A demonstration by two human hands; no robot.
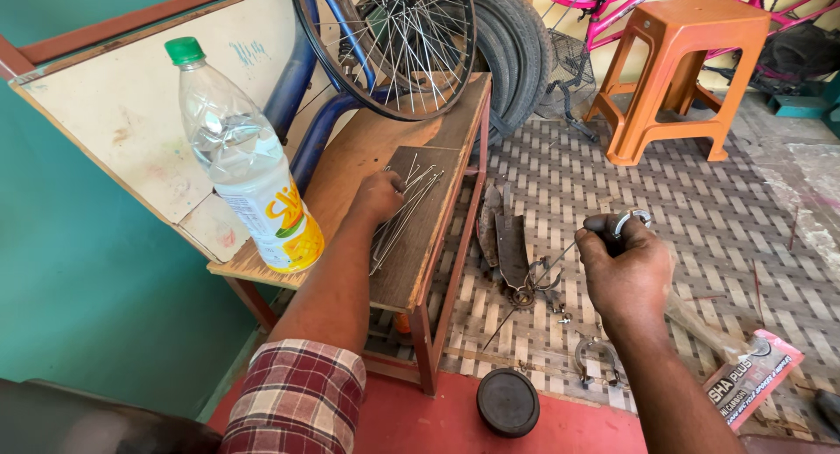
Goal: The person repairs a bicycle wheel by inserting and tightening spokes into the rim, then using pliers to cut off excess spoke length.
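Note:
My left hand (378,197) rests on a bundle of thin metal spokes (411,205) lying on a dark board on the wooden bench (350,157), fingers curled over them. My right hand (623,266) is held over the floor, closed around a small spoke wrench (626,222) with a metal ring end, and a thin spoke sticks out from it to the left. A spoked bicycle wheel (394,43) stands at the far end of the bench.
A clear plastic bottle with a green cap (249,170) stands on the bench's left edge. Metal tools (512,257) and a brake part (595,358) lie on the woven floor mat. A black round lid (507,401), a red packet (752,375), an orange stool (682,60) and tyres (516,52) surround them.

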